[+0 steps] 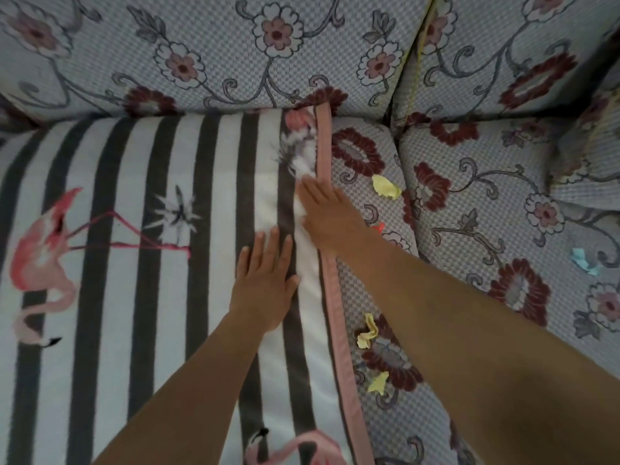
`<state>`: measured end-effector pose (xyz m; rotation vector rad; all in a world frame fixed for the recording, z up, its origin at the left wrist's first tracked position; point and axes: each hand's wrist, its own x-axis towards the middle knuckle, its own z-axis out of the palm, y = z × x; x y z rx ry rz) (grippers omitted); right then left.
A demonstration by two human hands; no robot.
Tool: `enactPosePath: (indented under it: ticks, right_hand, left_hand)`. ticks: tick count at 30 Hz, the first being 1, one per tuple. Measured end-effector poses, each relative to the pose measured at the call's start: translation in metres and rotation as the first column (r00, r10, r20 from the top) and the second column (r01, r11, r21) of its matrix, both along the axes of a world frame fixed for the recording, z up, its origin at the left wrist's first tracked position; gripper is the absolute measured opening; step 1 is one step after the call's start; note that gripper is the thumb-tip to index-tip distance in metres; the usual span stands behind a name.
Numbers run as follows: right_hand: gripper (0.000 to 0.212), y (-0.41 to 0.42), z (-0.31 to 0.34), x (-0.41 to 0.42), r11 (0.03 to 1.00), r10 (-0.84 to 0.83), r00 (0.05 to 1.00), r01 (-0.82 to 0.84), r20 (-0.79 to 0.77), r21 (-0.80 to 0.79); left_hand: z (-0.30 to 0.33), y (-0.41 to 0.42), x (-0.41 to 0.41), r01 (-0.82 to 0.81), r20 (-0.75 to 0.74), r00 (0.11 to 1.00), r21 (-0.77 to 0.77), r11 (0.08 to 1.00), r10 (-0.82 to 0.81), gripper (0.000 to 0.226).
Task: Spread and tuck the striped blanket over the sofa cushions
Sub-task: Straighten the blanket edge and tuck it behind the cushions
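Sofa cushions (469,182) with flower patterns fill the view. Over the left seat lies the striped blanket (134,229), flat, with pink flamingos on it; its pink edge (335,313) runs from front to back, and its far end meets the back cushions. Both hands lie flat near that edge. The left hand (265,290) presses down with fingers a little spread. The right hand (325,213) looks blurry, fingers maybe close together. Small paper scraps (385,189) sit on the bare seat beside the edge.

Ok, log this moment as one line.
left hand: flat on striped blanket | right hand: pressing pink edge | paper scraps on sofa cushion
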<state>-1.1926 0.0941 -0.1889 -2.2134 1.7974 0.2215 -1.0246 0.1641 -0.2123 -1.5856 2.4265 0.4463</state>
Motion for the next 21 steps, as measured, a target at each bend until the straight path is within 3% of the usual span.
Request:
enactPosePath:
  ticks: [2,5,6,8,11,16,21]
  right_hand:
    - [0.054,-0.011,0.0,-0.008,1.0,0.007,0.998,-0.008,-0.059,-0.015]
    - [0.028,-0.019,0.012,-0.015,0.956,-0.074,0.996,0.084,0.047,-0.282]
    - [0.03,-0.02,0.014,-0.022,0.938,-0.126,0.99,0.139,0.062,-0.319]
    - [0.049,-0.024,0.012,-0.042,0.932,-0.269,0.963,0.258,-0.007,-0.254]
    - [0.068,-0.027,-0.006,-0.073,0.886,-0.462,0.882,0.462,-0.088,-0.023]
    - [0.036,-0.018,-0.007,-0.09,0.864,-0.475,0.872,0.488,0.119,-0.128]
    - [0.027,-0.001,0.01,-0.09,0.873,-0.447,0.844,0.484,0.295,-0.061]
  left_hand:
    - [-0.004,-0.001,-0.002,0.023,-0.004,1.0,-0.031,0.999,-0.023,0.069]
    - [-0.004,-0.007,-0.006,0.068,-0.04,0.997,-0.06,0.996,-0.071,0.066]
    - [-0.003,-0.009,-0.009,0.077,-0.066,0.995,-0.058,0.995,-0.081,0.065]
    - [0.0,-0.012,-0.016,0.087,-0.126,0.988,-0.047,0.995,-0.092,0.067]
    - [0.002,-0.015,-0.028,0.123,-0.186,0.974,-0.042,0.992,-0.129,0.065]
    - [0.009,-0.009,-0.047,0.17,-0.303,0.935,-0.073,0.983,-0.184,0.054]
    - [0.028,-0.001,-0.067,0.255,-0.336,0.906,-0.049,0.966,-0.256,0.062]
